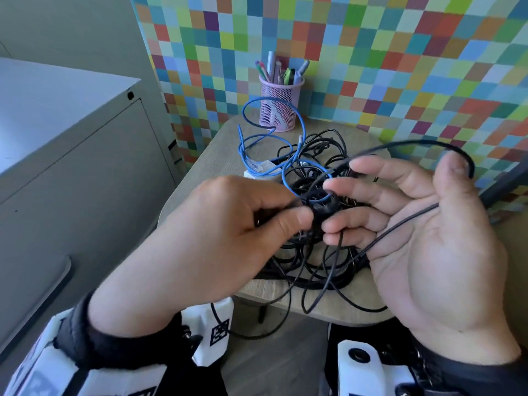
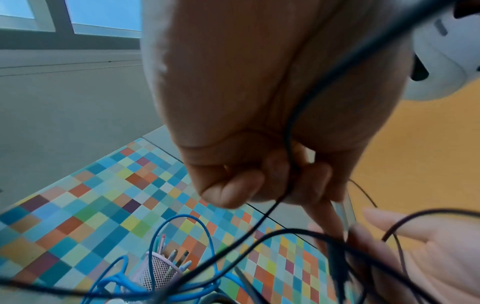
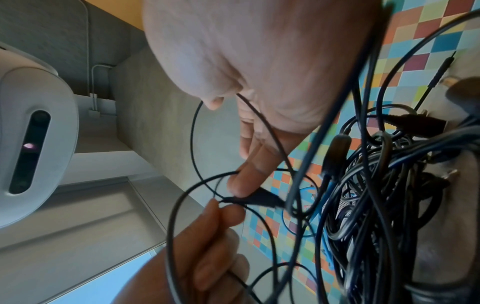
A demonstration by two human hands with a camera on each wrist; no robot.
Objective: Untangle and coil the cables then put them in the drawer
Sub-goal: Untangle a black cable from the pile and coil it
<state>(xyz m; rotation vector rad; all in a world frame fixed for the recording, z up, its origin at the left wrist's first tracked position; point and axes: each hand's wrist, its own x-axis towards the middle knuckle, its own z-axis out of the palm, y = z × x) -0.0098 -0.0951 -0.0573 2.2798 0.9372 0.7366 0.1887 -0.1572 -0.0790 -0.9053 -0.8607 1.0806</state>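
A tangle of black cables (image 1: 311, 258) lies on a small wooden table (image 1: 217, 150), with a blue cable (image 1: 270, 135) looped at its far side. My left hand (image 1: 297, 210) pinches a thin black cable just behind its plug (image 3: 259, 198), above the pile. My right hand (image 1: 394, 192) is held palm up with the fingers nearly straight. Its fingertips (image 1: 331, 185) touch the plug. A black cable strand (image 1: 400, 224) crosses the palm and loops round the thumb (image 1: 453, 172). In the left wrist view, the cable (image 2: 288, 164) runs down between my left hand's curled fingers.
A grey drawer cabinet (image 1: 85, 172) stands at the left, its drawers closed, with a handle (image 1: 48, 292) low down. A pink mesh pen cup (image 1: 281, 108) sits at the back of the table against a chequered wall. A white block (image 1: 258, 170) lies by the blue cable.
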